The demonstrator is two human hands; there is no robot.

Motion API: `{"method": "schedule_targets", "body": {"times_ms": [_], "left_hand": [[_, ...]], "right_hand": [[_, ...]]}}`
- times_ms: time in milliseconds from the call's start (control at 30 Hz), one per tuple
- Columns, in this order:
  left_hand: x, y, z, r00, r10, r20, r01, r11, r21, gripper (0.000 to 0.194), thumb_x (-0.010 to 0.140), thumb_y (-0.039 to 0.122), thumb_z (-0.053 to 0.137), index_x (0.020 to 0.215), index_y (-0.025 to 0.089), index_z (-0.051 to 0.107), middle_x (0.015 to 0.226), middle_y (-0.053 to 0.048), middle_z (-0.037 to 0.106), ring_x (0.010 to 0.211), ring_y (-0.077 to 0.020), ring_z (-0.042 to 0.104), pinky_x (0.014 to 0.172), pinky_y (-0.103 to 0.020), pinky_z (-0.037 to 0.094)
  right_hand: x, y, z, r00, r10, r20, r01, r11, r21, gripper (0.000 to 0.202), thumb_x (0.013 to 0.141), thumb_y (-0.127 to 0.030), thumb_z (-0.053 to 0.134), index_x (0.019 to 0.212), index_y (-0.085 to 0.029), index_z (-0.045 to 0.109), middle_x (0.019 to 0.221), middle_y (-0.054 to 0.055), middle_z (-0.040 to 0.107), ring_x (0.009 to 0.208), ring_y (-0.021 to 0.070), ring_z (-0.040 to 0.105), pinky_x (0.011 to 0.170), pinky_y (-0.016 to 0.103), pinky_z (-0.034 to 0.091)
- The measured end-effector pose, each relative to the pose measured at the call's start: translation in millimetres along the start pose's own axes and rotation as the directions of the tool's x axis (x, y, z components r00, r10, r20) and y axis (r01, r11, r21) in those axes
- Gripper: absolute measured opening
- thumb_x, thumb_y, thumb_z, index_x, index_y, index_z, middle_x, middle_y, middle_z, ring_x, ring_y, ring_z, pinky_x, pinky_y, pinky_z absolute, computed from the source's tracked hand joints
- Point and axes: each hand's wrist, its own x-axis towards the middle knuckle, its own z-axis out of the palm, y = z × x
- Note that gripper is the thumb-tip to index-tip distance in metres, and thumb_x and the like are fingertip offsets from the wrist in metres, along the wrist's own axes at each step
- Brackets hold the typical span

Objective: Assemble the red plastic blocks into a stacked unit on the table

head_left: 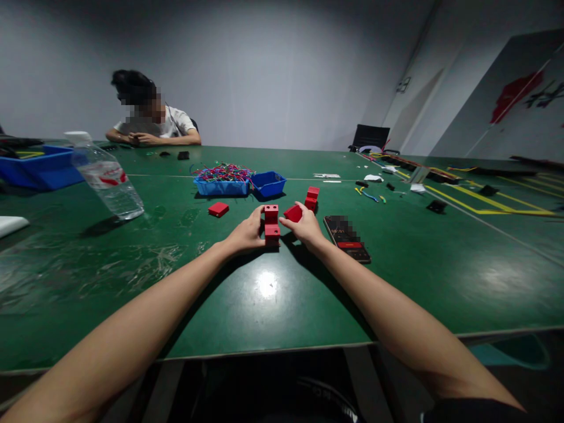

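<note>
My left hand (247,232) grips a red stepped block (272,225) with round holes in its faces, held upright just above or on the green table. Close by on the right, my right hand (307,225) pinches a flat red block (293,214), tilted, a small gap away from the stepped one. Behind that hand stands another red stepped block (312,198). A flat red square piece (218,209) lies to the left, beyond my left hand.
A blue tray (222,187) heaped with coloured wires adjoins a smaller blue tray (269,187). A phone (348,239) lies right of my right hand. A water bottle (108,179) stands left. Across the table (414,282) sits a person (154,120). Pliers (369,195) lie farther right.
</note>
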Motion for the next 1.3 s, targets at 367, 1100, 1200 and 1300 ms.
{"method": "schedule_targets", "body": {"times_ms": [367,1100,1200,1300], "left_hand": [[0.0,3.7,0.0,1.000,-0.011,-0.008,0.011,1.000,-0.019,0.094,0.059,0.045,0.079,0.135,0.015,0.031,0.135,-0.019,0.045,0.124,-0.0317,0.049,0.104,-0.047,0.041],[-1.1,-0.8,0.7,1.000,-0.009,-0.012,0.009,1.000,0.010,0.093,0.062,0.046,0.077,0.135,0.017,0.028,0.133,-0.017,0.046,0.120,-0.0323,0.051,0.101,-0.047,0.044],[-1.4,-1.1,1.1,1.000,-0.012,-0.024,0.012,1.000,0.009,0.092,0.062,0.044,0.076,0.136,0.018,0.028,0.133,-0.016,0.046,0.121,-0.0320,0.051,0.101,-0.047,0.043],[-1.4,-2.2,1.3,1.000,-0.008,-0.029,0.008,1.000,0.000,0.095,0.061,0.044,0.077,0.137,0.017,0.027,0.133,-0.017,0.045,0.121,-0.0332,0.050,0.101,-0.048,0.043]], "right_hand": [[-5.9,-7.2,-1.4,0.996,-0.084,-0.006,0.080,0.972,-0.221,0.040,0.062,-0.037,0.077,0.094,-0.020,0.061,0.094,0.007,0.060,0.095,0.0239,0.057,0.092,0.041,0.043],[-23.1,-34.5,2.2,0.881,-0.423,0.210,0.430,0.903,0.014,0.040,0.079,-0.036,0.064,0.115,-0.023,0.057,0.118,0.009,0.058,0.108,0.0231,0.055,0.084,0.034,0.048],[-19.7,-31.0,1.5,0.879,-0.412,0.239,0.417,0.908,0.035,0.040,0.078,-0.036,0.065,0.116,-0.024,0.056,0.120,0.009,0.057,0.110,0.0229,0.055,0.085,0.035,0.049],[-15.6,-25.7,1.9,0.881,-0.371,0.294,0.347,0.928,0.134,0.044,0.075,-0.036,0.068,0.115,-0.025,0.054,0.122,0.009,0.054,0.114,0.0227,0.054,0.086,0.034,0.050]]}}
